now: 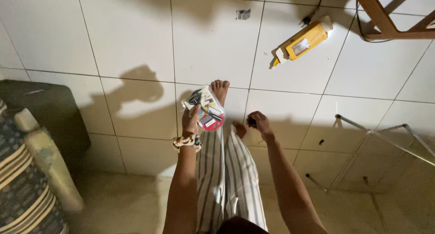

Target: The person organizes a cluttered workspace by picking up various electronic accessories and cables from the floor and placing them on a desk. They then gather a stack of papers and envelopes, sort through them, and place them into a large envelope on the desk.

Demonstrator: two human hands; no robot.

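Observation:
My left hand (pixel 190 119) grips a round clear plastic case (pixel 206 108) filled with small coloured items and a dark scissor-like tool, held over my outstretched leg. A patterned fabric band (pixel 186 142) circles that wrist. My right hand (pixel 258 123) is closed around a small dark object that I cannot make out, just right of the case and above my other foot. My legs in striped trousers (pixel 229 179) stretch forward over the white tiled floor (pixel 136 48), bare toes (pixel 220 86) pointing away.
A yellow and white rectangular lamp-like device (pixel 301 43) lies on the tiles far right, a cable beside it. A wooden chair leg (pixel 378 14) stands top right. A metal wire frame (pixel 376 145) sits at right. A striped cushion (pixel 27 175) and dark box (pixel 50 109) are at left.

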